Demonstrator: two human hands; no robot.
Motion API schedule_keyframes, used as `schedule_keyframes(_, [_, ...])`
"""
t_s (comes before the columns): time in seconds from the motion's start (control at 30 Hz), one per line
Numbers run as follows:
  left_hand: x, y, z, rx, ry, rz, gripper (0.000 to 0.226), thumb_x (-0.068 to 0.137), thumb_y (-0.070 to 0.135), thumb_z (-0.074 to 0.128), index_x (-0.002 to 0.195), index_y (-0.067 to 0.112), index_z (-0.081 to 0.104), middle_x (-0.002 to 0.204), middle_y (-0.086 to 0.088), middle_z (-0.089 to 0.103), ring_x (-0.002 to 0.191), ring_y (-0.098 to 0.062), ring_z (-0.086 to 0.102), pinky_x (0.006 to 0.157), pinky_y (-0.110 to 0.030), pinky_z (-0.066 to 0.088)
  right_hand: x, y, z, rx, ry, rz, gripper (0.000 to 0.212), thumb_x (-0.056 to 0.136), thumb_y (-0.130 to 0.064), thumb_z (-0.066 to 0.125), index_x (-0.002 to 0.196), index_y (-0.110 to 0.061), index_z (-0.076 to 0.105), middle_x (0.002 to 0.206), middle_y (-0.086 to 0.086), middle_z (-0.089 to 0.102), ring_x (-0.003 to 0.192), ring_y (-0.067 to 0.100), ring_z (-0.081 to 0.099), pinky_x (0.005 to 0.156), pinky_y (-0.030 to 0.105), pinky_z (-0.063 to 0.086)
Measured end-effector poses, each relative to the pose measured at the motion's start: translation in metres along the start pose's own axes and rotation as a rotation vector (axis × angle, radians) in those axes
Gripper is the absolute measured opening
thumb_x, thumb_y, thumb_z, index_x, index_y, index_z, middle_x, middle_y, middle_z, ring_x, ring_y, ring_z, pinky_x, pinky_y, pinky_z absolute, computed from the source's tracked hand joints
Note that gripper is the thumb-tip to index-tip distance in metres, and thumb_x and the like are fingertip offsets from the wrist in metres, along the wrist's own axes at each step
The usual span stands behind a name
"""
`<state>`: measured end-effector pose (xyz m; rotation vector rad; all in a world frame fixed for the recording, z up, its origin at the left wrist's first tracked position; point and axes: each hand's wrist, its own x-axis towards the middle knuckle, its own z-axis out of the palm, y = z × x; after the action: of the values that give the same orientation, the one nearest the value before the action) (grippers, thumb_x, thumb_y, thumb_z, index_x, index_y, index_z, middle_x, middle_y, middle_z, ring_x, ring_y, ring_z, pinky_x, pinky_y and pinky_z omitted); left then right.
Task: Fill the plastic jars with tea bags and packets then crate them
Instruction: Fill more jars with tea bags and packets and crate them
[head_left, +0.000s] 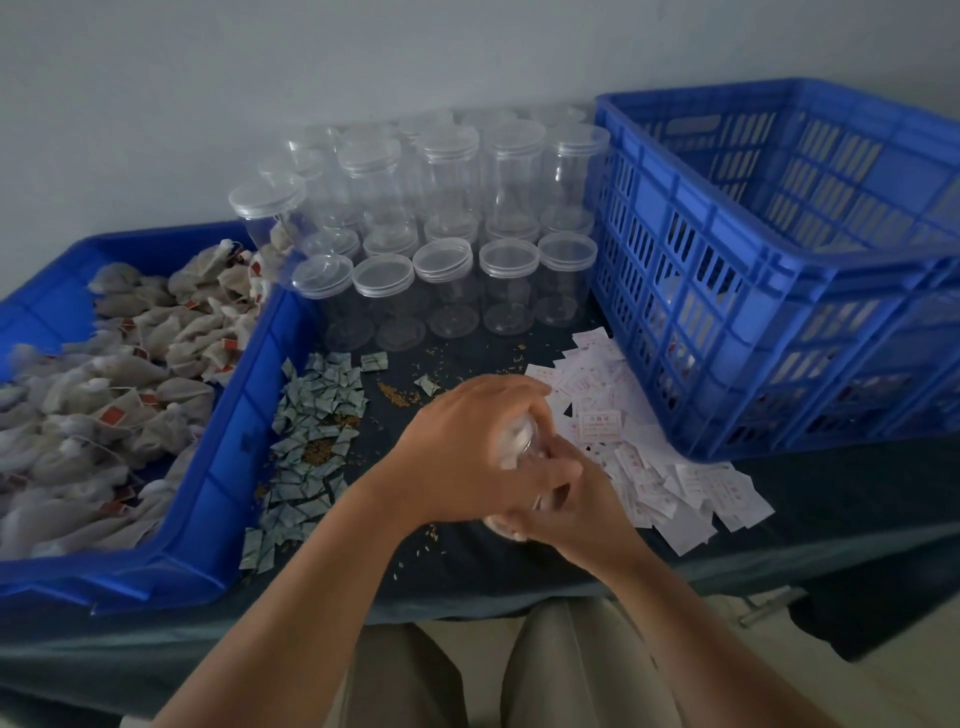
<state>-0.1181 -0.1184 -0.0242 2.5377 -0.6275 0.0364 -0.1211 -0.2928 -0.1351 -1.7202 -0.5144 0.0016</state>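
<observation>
The jar (515, 441) sits between both hands just above the near edge of the table (467, 566), tipped on its side, with pale contents showing through the fingers. The left hand (467, 441) is curled over its upper end and the right hand (566, 501) is wrapped round its lower body, so both are grasping it. Whether a lid is on cannot be told, since the left palm covers the mouth. If the mouth is not closed, the tilt could let tea bags slide out, and a crooked lid might cross-thread or pop off in the crate. The smooth plastic could also twist out of the right hand's grip and roll off the near edge. Loose grains (400, 397) lie just beyond the left hand. Grey-green packets (317, 415) are strewn to the left of it, and further left is the blue bin (249, 415) heaped with tea bags (130, 374). White packets (654, 467) are scattered just right of the right hand. They lie on the way to the blue crate (779, 270) beyond and could be swept off. Empty lidded jars (452, 260) stand stacked well ahead of both hands, easy to topple with a careless reach.
</observation>
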Motion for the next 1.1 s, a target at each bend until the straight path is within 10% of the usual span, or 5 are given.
schedule_keyframes(0.17, [0.001,-0.025,-0.022,-0.631,-0.227,0.042,0.035,0.100,0.045,0.066,0.103,0.013,0.080,0.144,0.012,0.064,0.143,-0.006,0.050,0.118,-0.041,0.043,0.003,-0.002,-0.003,0.034,-0.086,0.025,0.040,0.084,-0.046,0.087,0.118,-0.032,0.070,0.103,-0.001,0.079,0.090,0.022,0.078,0.076,0.031,0.063])
schedule_keyframes(0.37, [0.010,0.002,-0.011,-0.065,-0.074,-0.346,0.084,0.091,0.086,0.034,0.158,0.036,0.039,0.163,0.011,0.043,0.151,-0.015,0.039,0.119,-0.046,0.039,0.002,0.001,0.008,-0.183,0.136,-0.047,0.054,0.075,-0.045,0.092,0.118,-0.039,0.061,0.109,-0.016,0.068,0.102,0.012,0.069,0.082,0.014,0.051])
schedule_keyframes(0.5, [0.020,0.017,0.004,-0.052,-0.034,-0.460,0.083,0.090,0.088,0.029,0.150,0.034,0.051,0.149,0.007,0.057,0.135,-0.020,0.055,0.109,-0.053,0.048,0.000,0.003,0.009,-0.226,0.121,-0.125,0.054,0.072,-0.043,0.094,0.116,-0.033,0.062,0.103,-0.017,0.069,0.094,0.014,0.070,0.079,0.023,0.057])
schedule_keyframes(0.77, [0.004,-0.022,-0.019,-0.298,-0.346,0.120,0.045,0.086,0.057,0.078,0.129,0.044,0.070,0.150,0.032,0.051,0.139,0.008,0.046,0.115,-0.029,0.037,0.001,-0.004,0.000,-0.126,-0.091,0.043,0.041,0.078,-0.059,0.085,0.110,-0.042,0.065,0.086,-0.016,0.073,0.076,0.006,0.070,0.068,0.019,0.050])
schedule_keyframes(1.1, [0.016,0.007,0.001,-0.005,-0.103,-0.388,0.072,0.092,0.079,0.023,0.137,0.032,0.053,0.124,0.007,0.067,0.104,-0.015,0.064,0.088,-0.042,0.054,-0.005,0.004,0.014,-0.283,0.110,-0.092,0.082,0.066,-0.051,0.097,0.133,-0.028,0.056,0.115,-0.019,0.066,0.104,0.012,0.069,0.084,0.020,0.057])
